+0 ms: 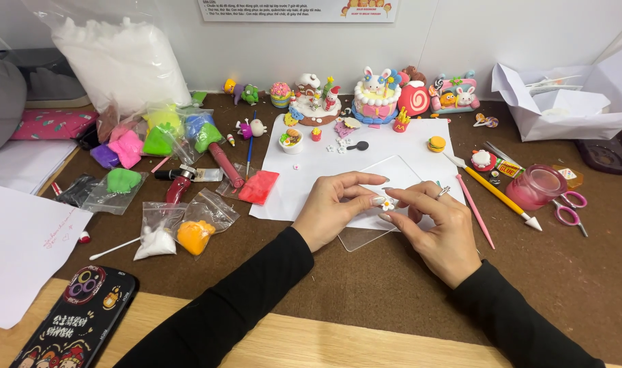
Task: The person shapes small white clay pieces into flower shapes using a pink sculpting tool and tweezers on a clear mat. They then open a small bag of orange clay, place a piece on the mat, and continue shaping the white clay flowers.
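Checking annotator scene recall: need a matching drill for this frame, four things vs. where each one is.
Things:
1. clay flower
2. phone
3. pink jar
4. orange clay bag

Places:
A. near left corner, on the wooden edge
B. between the fingertips of the left hand and right hand
C. left of the white sheet, beside a bag of white clay
D. right of the yellow-handled tool, next to the pink scissors

Pairs: 1-B, 2-A, 3-D, 4-C
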